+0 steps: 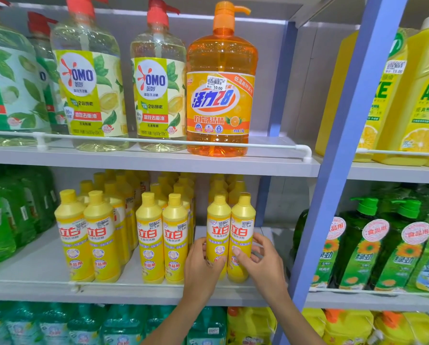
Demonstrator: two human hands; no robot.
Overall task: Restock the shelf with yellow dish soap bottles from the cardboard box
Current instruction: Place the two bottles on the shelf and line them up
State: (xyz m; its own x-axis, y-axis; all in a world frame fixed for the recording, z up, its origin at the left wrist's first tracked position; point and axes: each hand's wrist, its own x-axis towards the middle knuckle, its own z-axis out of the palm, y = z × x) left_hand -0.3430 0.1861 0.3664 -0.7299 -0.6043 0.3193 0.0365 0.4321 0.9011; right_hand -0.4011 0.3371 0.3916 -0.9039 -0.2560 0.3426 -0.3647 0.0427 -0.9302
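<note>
left hand (201, 267) grips left bottle (218, 220) | right hand (263, 265) grips right bottle (243, 220) — blue post (330, 195) just beside

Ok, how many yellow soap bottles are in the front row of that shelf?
6, in three pairs: left pair, middle pair, right pair, one gripped by the left hand, the other by the right hand. Rows behind are partly hidden.
</note>
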